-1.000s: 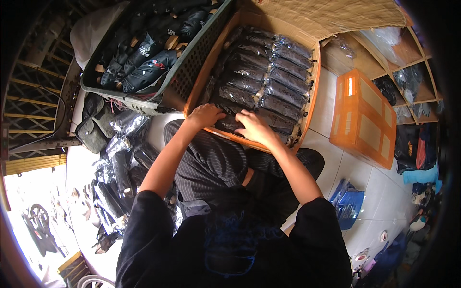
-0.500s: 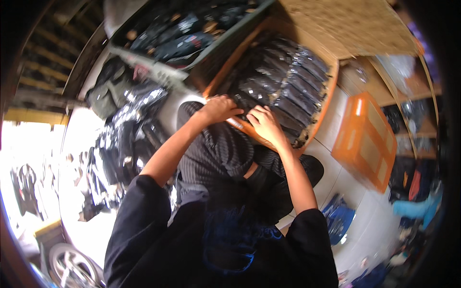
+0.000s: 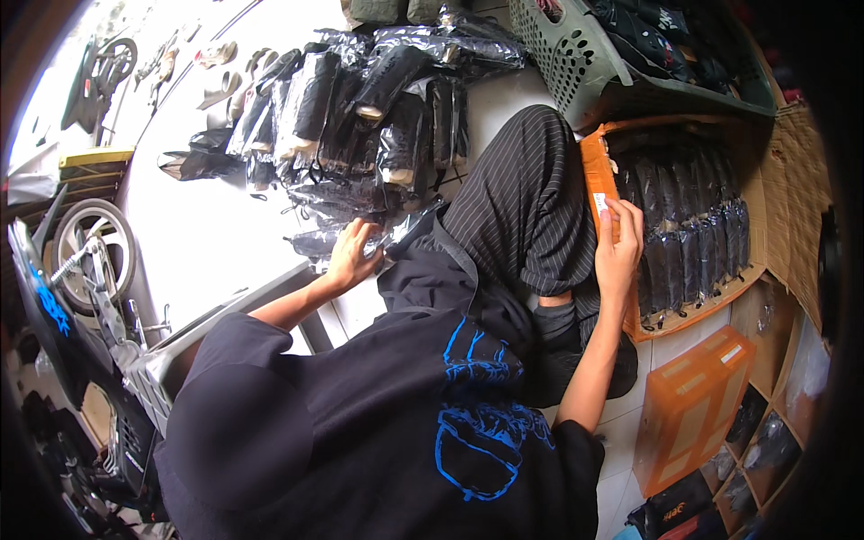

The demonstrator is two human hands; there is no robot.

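Observation:
My left hand reaches out to the left, fingers apart and slightly bent, at the near end of a pile of black pouches in clear plastic wrap. Its fingertips are close to a wrapped pouch; whether they touch it I cannot tell. With bent fingers my right hand grips the rim of an open cardboard box covered in orange tape. Inside the box, black plastic-wrapped pouches stand packed in two rows.
Behind the box stands a grey-green plastic basket filled with dark packages. A second, orange-taped box sits at the right beside wooden shelves. A grey bin and a wheeled vehicle are at the left.
The view has turned toward the left. My left hand has left the box's edge and moved over to the pile of pouches. My right hand stays at the box, now on its rim.

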